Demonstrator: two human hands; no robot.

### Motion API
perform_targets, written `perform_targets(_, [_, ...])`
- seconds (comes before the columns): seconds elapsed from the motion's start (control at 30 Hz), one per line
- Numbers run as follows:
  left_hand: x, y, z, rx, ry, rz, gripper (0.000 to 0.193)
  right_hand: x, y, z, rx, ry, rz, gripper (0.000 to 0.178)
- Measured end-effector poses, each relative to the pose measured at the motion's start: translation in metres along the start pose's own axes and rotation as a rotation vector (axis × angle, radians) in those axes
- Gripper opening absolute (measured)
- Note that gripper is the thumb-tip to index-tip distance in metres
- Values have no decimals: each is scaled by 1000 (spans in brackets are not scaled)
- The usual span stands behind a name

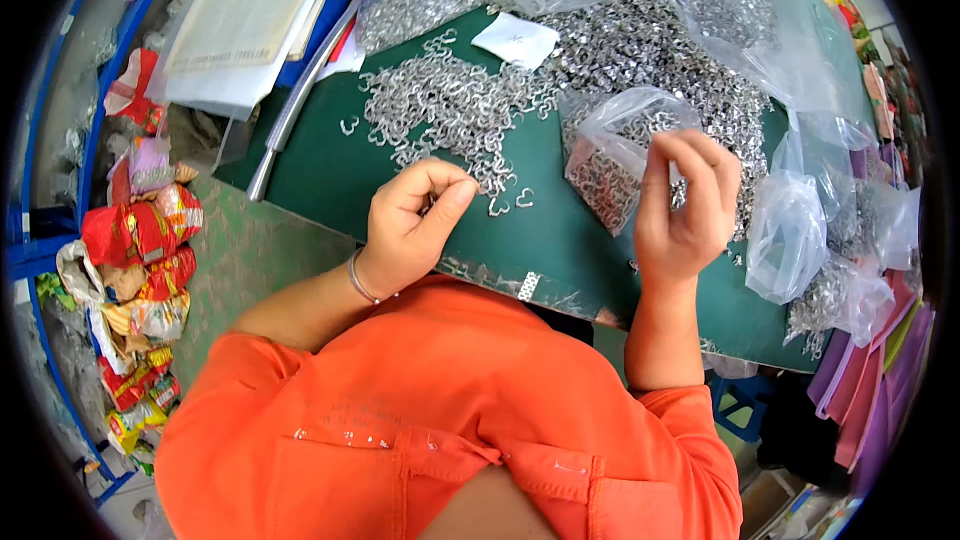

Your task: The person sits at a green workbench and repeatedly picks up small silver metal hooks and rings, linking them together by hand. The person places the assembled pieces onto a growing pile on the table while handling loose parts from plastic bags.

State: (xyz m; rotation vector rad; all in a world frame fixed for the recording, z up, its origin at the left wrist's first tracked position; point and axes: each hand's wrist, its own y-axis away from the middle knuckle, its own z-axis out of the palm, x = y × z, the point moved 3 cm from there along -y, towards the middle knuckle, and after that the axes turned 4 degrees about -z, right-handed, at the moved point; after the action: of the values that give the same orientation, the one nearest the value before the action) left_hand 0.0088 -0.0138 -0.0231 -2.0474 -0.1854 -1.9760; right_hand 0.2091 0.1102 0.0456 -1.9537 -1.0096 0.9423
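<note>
My orange shirt (430, 380) fills six o'clock. Beyond it my left hand (420, 215) is curled, thumb laid against forefinger; I cannot tell whether a piece is pinched there. My right hand (688, 210) is loosely bent, fingertips near the thumb; whether it has hold of anything, I cannot tell. The metal hearts (450, 112) lie piled at twelve to one from my left hand, on the green table (320, 160). They look apt to snag, so I'd pick from the pile's near edge and shake off hangers-on. The small bag (603, 180) sits at ten from my right hand, its loose mouth possibly in the way. Farther out, the heap (715, 105) spreads at twelve; a limp bag (787, 235) crowds three to four.
</note>
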Motion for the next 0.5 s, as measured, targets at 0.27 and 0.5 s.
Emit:
perform_targets(0.27, [-5,6,2,50,12,28,7,-30,34,46,-698,-346,-1,20])
perform_targets(0.5, [1,3,5,-31,-121,51,9,-25,40,45,-733,-398,336,25])
